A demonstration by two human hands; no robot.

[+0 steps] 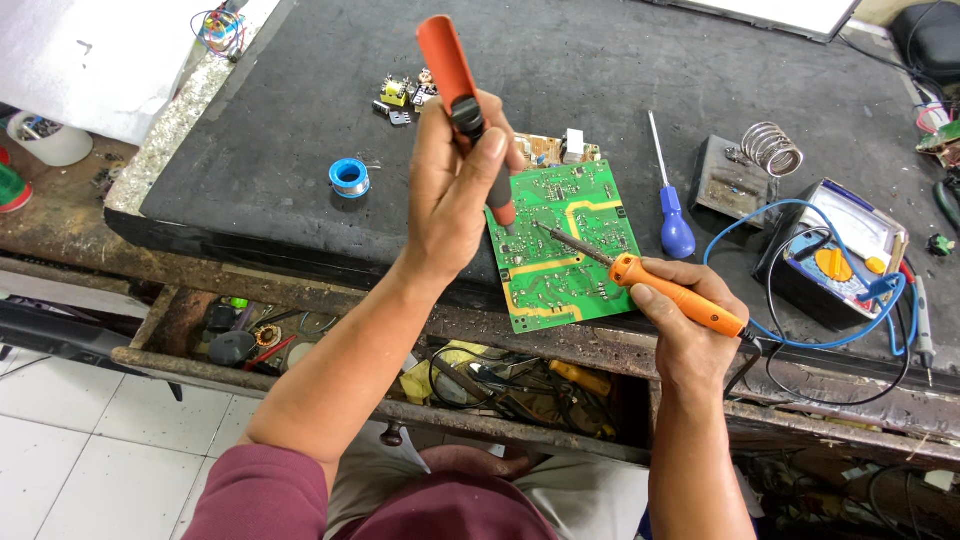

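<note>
**Iron and pump held over green board**

The dark counter (pixel 300 120) is seen with open room at its left. The green circuit board (pixel 563 243) lies at the near edge. The desoldering pump (pixel 462 95) is gripped by left-hand fingers (pixel 452 190), its tip on the board. The soldering iron (pixel 650 285) is clenched in the right hand (pixel 690 330); its cord is cut off below.

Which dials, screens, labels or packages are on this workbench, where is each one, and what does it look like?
Meter: right side of the bench, beside the right hand; dark boxy case, pale dial window, orange knob, blue lead looped round it.
Solder reel: left of the left hand, on the dark mat; small round blue spool, no readable label.
White sheet: top left corner; flat and plain.
No packages or lit screens show.
</note>
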